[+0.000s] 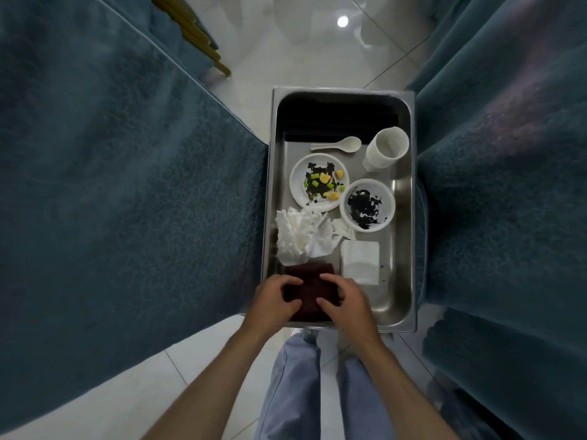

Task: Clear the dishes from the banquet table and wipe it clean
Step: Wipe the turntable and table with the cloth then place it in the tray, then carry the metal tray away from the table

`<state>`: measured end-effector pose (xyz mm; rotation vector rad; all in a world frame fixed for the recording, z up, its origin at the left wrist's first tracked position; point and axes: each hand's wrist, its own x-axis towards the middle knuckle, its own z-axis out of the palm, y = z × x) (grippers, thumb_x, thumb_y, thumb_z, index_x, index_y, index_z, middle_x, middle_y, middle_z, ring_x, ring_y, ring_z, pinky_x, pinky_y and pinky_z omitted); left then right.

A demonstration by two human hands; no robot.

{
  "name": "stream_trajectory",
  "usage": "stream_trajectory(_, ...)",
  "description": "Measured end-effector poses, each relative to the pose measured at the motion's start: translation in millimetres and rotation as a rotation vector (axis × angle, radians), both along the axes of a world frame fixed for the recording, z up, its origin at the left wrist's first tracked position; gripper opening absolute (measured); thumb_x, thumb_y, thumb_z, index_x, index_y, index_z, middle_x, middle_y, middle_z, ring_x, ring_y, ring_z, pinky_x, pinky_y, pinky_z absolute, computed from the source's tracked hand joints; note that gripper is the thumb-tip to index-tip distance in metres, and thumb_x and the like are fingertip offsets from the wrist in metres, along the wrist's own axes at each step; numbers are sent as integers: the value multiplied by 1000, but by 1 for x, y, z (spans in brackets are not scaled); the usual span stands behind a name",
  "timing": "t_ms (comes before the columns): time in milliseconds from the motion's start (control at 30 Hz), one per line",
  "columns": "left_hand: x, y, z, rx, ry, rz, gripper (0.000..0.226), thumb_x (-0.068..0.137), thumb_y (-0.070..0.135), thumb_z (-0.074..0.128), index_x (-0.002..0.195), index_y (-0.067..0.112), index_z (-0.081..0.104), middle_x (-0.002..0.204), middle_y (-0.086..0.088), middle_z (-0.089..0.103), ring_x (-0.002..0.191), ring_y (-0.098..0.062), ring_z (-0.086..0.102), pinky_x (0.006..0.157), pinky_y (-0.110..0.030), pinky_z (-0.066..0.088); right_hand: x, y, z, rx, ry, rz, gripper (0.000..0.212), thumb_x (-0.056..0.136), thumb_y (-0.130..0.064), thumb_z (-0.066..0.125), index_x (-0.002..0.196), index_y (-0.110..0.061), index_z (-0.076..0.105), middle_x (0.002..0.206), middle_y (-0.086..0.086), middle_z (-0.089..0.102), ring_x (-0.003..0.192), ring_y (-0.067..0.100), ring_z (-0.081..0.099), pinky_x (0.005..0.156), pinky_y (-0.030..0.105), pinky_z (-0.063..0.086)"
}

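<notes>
A steel tray (pixel 403 249) stands in front of me between two blue-draped tables. In it lie a white plate (pixel 298 185) with food scraps, a white bowl (pixel 386 198) smeared dark, a white spoon (pixel 340 143), a stack of white cups (pixel 386 150), crumpled napkins (pixel 301 236) and a folded white napkin (pixel 360 262). At the tray's near left corner lies a dark red cloth (pixel 313 290). My left hand (pixel 274 300) and my right hand (pixel 344 301) both grip this cloth from its sides.
A blue tablecloth (pixel 111 192) fills the left side and another blue tablecloth (pixel 514 185) the right. White tiled floor (pixel 317 52) runs ahead beyond the tray. Yellow chair legs (pixel 197 36) stand at the far left. My legs in light blue trousers (pixel 295 392) are below.
</notes>
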<state>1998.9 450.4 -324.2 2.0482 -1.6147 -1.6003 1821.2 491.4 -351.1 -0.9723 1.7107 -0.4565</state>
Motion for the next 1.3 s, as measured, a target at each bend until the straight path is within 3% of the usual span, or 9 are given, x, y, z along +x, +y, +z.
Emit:
stream_trajectory(133, -11, 0, -23, 65, -162, -163, 54, 85, -2, 73, 136, 14, 63, 134, -7, 56, 124, -22, 57, 104, -27, 48, 12, -2, -18, 77, 160, 69, 55, 88, -14, 80, 139, -22, 62, 119, 2, 58, 117, 20, 58, 101, 28, 48)
stream_trajectory(333, -16, 4, -33, -79, -207, -230, 62, 86, -12, 58, 143, 13, 57, 137, -8, 53, 123, -26, 56, 102, -33, 50, 21, 6, -27, -38, 399, 159, 66, 84, -28, 84, 144, -29, 57, 124, -3, 50, 113, 18, 54, 96, 31, 53)
stream_trajectory(500, -24, 21, -26, -253, -637, -624, 66, 97, 12, 60, 158, 20, 34, 147, -9, 41, 128, -29, 43, 101, -41, 38, 19, 16, -29, -205, 736, 432, 66, 72, -33, 92, 132, -25, 67, 121, 5, 61, 102, 26, 57, 81, 38, 53)
stream_trajectory(633, -17, 22, -22, -220, -756, -741, 64, 101, 32, 58, 158, 20, 31, 150, -6, 37, 130, -30, 39, 102, -45, 32, 10, 14, -27, -212, 687, 517, 57, 79, -28, 87, 133, -25, 67, 125, 2, 64, 102, 25, 60, 78, 38, 53)
stream_trajectory(733, -13, 16, -7, -223, -717, -760, 49, 104, 42, 49, 147, 22, 46, 149, -4, 40, 132, -28, 39, 104, -45, 32, -6, 11, -13, -212, 606, 501, 42, 90, -22, 75, 131, -23, 67, 133, 1, 62, 111, 25, 59, 86, 41, 54)
stream_trajectory(900, 3, 0, 15, -453, -491, -482, 20, 91, 28, 71, 109, 19, 72, 119, -1, 62, 106, -25, 59, 83, -40, 48, -51, 6, 22, -156, 588, 240, 41, 95, -12, 66, 135, -20, 65, 148, 6, 51, 135, 28, 48, 106, 47, 49)
stream_trajectory(1100, 1, -31, 23, -286, -220, 242, 57, 96, 26, 68, 148, 18, 46, 148, -2, 50, 132, -22, 50, 107, -40, 47, -106, -13, 33, 7, 446, -172, 69, 93, -7, 68, 156, -18, 41, 166, 9, 25, 150, 31, 30, 117, 46, 33)
stream_trajectory(1200, 3, -44, 7, -116, -105, 404, 68, 97, 25, 68, 157, 19, 36, 153, -8, 50, 136, -27, 51, 111, -46, 46, -114, -27, 16, 82, 203, -408, 80, 91, -4, 68, 159, -24, 31, 156, 9, 45, 137, 29, 49, 114, 50, 43)
stream_trajectory(1300, 11, -49, -17, 2, -73, 370, 53, 97, 20, 67, 147, 18, 48, 134, -6, 63, 124, -28, 61, 100, -40, 50, -113, -36, -2, 165, 113, -502, 66, 93, -7, 69, 153, -17, 42, 138, 11, 62, 122, 30, 62, 103, 45, 50)
